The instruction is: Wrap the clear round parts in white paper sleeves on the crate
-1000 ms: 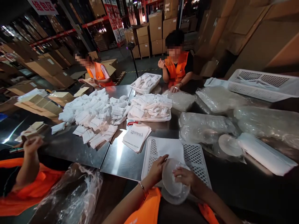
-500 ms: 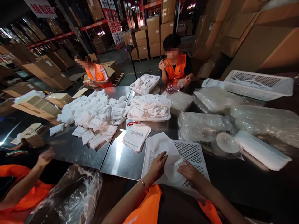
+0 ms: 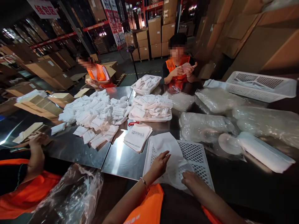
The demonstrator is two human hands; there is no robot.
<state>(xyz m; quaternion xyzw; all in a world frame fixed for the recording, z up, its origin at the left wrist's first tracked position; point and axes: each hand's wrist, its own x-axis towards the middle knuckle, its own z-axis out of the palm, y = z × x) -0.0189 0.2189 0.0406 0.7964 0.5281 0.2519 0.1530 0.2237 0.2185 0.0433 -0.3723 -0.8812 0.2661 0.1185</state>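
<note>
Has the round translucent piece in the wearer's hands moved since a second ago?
Yes. The round translucent piece went from the near rim of the white perforated tray to farther in, against the white pouch.

A white cloth pouch (image 3: pixel 174 161) is pressed flat on a perforated white tray (image 3: pixel 198 157) by the left hand (image 3: pixel 160 165) and the right hand (image 3: pixel 190 179). Just beside the tray, a stack of printed pouches (image 3: pixel 137 136) is seen on the steel table (image 3: pixel 77 149).

The table (image 3: pixel 77 149) is glossy, smooth sheet metal that mirrors the lights. The near tray (image 3: pixel 198 157) is white perforated plastic, matt. On it lies a soft white cloth pouch (image 3: pixel 167 144). Far right, the bags (image 3: pixel 205 126) are clear, crinkled, shiny plastic film. The boxes (image 3: pixel 155 34) are matt brown cardboard.
</note>
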